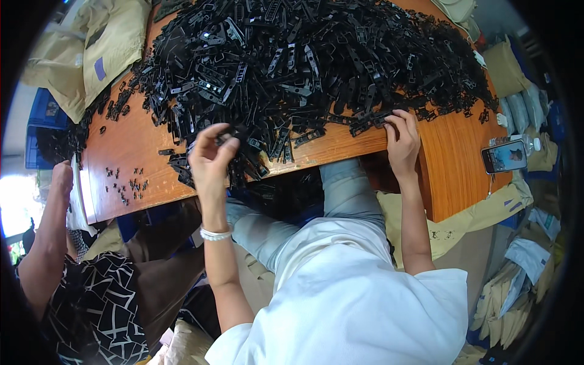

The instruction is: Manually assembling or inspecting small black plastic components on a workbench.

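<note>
One blurred dark piece (236, 132) at the left hand (210, 152) is hard to discern

- Looks like a small, crowded workshop.
- Carries a great heap of small black parts (316, 55) on a wooden tabletop (97, 194).
- Has a second person (100, 304) in a patterned top close by the left end.
- Keeps tan sacks (106, 45) and a blue bin (33, 149) at left, piled packaging (493, 307) at right.
</note>
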`<act>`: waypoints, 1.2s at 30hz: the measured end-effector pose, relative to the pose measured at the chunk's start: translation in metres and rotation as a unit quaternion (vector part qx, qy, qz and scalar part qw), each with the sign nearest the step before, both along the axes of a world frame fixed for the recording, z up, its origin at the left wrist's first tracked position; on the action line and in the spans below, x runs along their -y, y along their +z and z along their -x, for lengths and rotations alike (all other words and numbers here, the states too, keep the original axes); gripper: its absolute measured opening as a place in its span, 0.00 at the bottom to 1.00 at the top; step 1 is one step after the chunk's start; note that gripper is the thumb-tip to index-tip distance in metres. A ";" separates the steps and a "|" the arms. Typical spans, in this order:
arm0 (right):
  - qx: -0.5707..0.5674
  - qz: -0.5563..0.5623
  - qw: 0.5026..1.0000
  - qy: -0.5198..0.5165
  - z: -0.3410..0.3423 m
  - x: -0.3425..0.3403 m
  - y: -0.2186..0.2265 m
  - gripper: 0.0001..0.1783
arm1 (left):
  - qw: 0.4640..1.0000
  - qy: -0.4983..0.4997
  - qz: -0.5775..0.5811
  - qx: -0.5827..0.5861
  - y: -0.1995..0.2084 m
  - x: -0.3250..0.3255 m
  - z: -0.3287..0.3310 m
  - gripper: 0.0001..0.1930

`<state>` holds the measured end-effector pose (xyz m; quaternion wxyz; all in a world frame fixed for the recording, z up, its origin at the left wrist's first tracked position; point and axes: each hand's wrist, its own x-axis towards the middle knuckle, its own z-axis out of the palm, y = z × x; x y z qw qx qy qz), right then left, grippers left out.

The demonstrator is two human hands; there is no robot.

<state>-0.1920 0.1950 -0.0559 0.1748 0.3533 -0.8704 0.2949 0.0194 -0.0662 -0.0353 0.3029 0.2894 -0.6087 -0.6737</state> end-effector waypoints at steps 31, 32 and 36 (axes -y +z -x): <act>0.518 0.284 0.799 0.117 -0.032 0.048 -0.012 0.08 | 0.935 -0.254 -0.215 -0.118 -0.039 -0.088 0.103 0.13; 0.521 0.295 0.792 0.118 -0.030 0.048 -0.013 0.08 | 0.935 -0.254 -0.215 -0.119 -0.039 -0.088 0.105 0.13; 0.482 0.304 0.816 0.095 -0.026 0.045 -0.010 0.09 | 0.953 -0.226 -0.166 -0.117 -0.042 -0.088 0.114 0.13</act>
